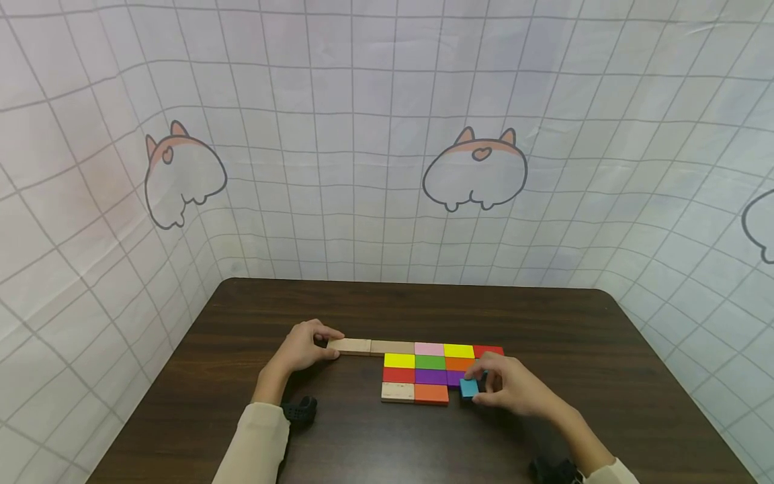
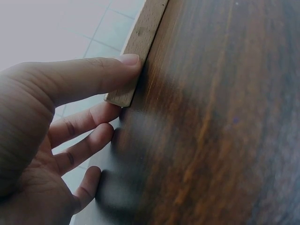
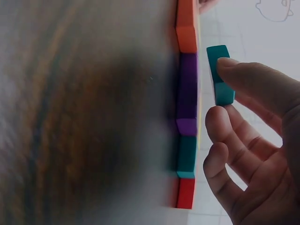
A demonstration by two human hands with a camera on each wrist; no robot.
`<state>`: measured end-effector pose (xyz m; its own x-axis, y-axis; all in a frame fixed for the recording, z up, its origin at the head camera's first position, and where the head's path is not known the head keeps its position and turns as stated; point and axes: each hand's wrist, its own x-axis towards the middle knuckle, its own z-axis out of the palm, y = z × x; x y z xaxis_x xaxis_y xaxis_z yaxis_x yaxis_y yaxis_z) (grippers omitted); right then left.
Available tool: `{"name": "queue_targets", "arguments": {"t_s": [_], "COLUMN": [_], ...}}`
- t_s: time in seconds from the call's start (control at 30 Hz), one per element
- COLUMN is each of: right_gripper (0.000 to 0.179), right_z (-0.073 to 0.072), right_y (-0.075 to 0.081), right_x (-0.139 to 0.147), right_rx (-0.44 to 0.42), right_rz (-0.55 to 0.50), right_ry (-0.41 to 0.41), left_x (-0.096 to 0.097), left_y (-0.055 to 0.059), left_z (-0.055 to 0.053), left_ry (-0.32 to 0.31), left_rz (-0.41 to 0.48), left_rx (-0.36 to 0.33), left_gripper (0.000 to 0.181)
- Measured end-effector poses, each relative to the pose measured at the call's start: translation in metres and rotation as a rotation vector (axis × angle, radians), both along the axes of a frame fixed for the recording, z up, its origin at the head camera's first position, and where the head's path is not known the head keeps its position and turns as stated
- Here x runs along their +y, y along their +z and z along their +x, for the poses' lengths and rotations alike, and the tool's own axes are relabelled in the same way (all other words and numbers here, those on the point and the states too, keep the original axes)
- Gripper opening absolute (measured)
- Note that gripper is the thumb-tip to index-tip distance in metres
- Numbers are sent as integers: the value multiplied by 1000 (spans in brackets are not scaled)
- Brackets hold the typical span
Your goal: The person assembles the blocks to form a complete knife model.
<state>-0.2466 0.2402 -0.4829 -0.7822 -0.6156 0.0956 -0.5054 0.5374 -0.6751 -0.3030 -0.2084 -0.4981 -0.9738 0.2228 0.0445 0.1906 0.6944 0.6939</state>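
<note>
My left hand (image 1: 304, 346) pinches the left end of a plain wooden block (image 1: 351, 346) between thumb and forefinger; the other fingers are bent loosely below it in the left wrist view. Between thumb and fingertips, my right hand (image 1: 514, 384) holds a small blue block (image 1: 468, 388). The right wrist view shows this blue block (image 3: 220, 77) off the table, apart from the row of laid blocks. Beside it lie an orange block (image 1: 431, 394) and a purple block (image 1: 455, 378). Another blue-green block (image 3: 186, 157) lies in the row, mostly hidden by my right hand in the head view.
Flat colored blocks form several rows on the dark wooden table (image 1: 338, 437). A second plain block (image 1: 392, 347), a pink block (image 1: 429, 349) and a yellow block (image 1: 459, 351) continue the back row, with a red block (image 1: 487, 350) at its right end. A grid-patterned curtain (image 1: 338, 202) surrounds the table.
</note>
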Motion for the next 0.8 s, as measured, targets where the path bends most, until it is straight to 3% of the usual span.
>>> {"name": "queue_targets", "arguments": {"t_s": [0.8], "right_gripper": [28], "right_z": [0], "right_y": [-2], "right_x": [-18], "right_rx": [11], "right_rz": [135], "right_ry": [-43], "left_x": [1], "left_y": [-1], "left_z": [1], "left_ry": [-2], "left_rz": [1], "left_rx": [3], "left_gripper": [30]}}
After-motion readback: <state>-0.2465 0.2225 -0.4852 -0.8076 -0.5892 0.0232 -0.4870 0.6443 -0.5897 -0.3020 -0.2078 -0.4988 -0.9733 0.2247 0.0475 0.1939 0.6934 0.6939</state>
